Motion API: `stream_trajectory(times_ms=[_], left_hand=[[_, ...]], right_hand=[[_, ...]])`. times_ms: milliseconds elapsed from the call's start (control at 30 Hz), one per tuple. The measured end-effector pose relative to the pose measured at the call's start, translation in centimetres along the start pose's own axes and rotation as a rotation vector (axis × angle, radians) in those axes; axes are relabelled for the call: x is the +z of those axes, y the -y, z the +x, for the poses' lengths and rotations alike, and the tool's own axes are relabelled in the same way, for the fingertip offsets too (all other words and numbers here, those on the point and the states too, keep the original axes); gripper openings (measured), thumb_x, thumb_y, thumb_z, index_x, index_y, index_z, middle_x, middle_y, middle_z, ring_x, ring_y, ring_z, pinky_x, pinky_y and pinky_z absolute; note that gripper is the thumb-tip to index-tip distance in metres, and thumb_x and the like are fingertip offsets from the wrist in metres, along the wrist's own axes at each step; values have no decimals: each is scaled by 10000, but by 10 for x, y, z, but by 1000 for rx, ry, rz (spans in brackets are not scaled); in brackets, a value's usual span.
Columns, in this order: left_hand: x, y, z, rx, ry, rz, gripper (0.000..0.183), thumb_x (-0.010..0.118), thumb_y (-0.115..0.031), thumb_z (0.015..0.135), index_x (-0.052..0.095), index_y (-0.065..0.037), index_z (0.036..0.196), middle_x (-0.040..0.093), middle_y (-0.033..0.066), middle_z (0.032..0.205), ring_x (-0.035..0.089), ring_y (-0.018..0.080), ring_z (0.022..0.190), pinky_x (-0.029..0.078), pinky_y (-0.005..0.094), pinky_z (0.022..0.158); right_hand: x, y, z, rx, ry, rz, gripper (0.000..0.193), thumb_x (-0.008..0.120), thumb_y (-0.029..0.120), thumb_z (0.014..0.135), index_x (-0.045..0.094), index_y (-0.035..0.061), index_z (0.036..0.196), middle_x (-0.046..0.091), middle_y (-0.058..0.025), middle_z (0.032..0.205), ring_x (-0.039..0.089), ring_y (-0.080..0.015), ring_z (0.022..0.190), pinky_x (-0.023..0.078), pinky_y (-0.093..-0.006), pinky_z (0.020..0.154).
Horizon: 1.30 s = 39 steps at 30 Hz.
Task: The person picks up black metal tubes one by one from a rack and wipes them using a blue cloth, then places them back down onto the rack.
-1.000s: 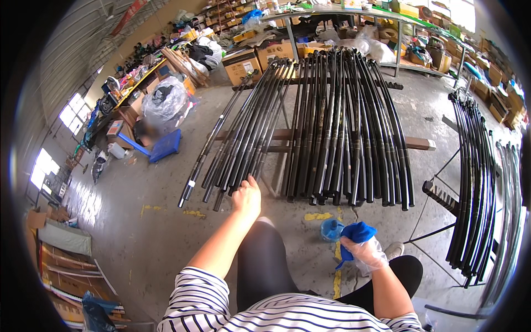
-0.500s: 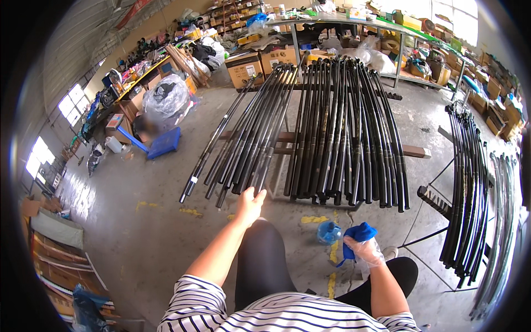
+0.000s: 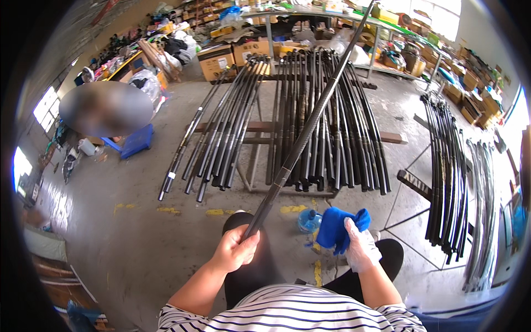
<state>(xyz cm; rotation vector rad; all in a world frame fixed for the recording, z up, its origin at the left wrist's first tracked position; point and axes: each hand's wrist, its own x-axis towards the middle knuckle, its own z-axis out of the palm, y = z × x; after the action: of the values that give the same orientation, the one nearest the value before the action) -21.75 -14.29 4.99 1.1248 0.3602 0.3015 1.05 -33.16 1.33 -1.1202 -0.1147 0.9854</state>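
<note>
My left hand (image 3: 237, 249) is closed round the lower end of a long black pole (image 3: 301, 138), which slants up and away to the right across the rack. In my right hand (image 3: 360, 246), covered by a clear plastic glove, is a bunched blue cloth (image 3: 338, 227). The cloth and the pole are apart. Just left of the cloth, a bottle of blue liquid (image 3: 309, 221) stands on the floor. Beyond my hands, many similar black poles (image 3: 326, 149) lie side by side in two groups, their near ends toward me.
Crossbars (image 3: 394, 137) support the poles. Off to the right stand another rack of black poles (image 3: 445, 182) and a bundle of wrapped poles (image 3: 480, 216). A blue platform (image 3: 137, 140) sits at left. Cardboard boxes (image 3: 217, 62) and a cluttered workbench (image 3: 310, 14) line the back.
My left hand has drawn one pole off the left group and lifted it toward me, now slanting to the right. The right hand has raised the blue cloth slightly. The view has shifted.
</note>
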Motion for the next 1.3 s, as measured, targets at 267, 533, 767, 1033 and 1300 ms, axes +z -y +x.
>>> stream_trajectory(times_ms=[267, 533, 767, 1033, 1300], left_hand=[[8, 5, -1, -144, 249, 22, 233, 539, -217, 904, 445, -38, 789, 374, -49, 546, 311, 27, 429, 254, 192, 387], [-45, 33, -50, -332, 173, 288, 418, 691, -442, 761, 511, -65, 759, 428, -52, 551, 369, 35, 441, 277, 184, 408], [-153, 78, -126, -431, -279, 954, 195, 650, -138, 745, 540, 9, 680, 490, 20, 542, 493, 139, 524, 395, 329, 461], [-152, 62, -114, 18, -504, 1524, 352, 653, -282, 769, 578, 45, 660, 512, 266, 626, 497, 440, 576, 409, 443, 543], [-76, 58, -69, -248, -165, 1151, 432, 684, -234, 761, 410, 9, 531, 280, 52, 476, 296, 85, 488, 289, 317, 426]], right_hand=[[28, 59, -2, -193, 167, 120, 425, 555, 232, 886, 456, 1, 1229, 572, -104, 1142, 574, -209, 1008, 479, -326, 841], [-16, 210, 36, -615, 168, 460, 587, 426, 489, 890, 499, -23, 1167, 601, -167, 1082, 603, -298, 955, 465, -467, 884], [-101, 322, 24, -729, -147, 378, 464, 547, 432, 853, 571, -21, 953, 640, -157, 830, 646, -276, 724, 537, -401, 759], [-146, 345, 52, -572, 818, 452, 210, 609, 188, 679, 422, 106, 730, 385, 39, 632, 411, -75, 533, 347, -221, 574], [-25, 306, 24, -551, 718, 372, 382, 441, 221, 934, 345, 135, 574, 327, 48, 476, 316, -61, 389, 262, -200, 401]])
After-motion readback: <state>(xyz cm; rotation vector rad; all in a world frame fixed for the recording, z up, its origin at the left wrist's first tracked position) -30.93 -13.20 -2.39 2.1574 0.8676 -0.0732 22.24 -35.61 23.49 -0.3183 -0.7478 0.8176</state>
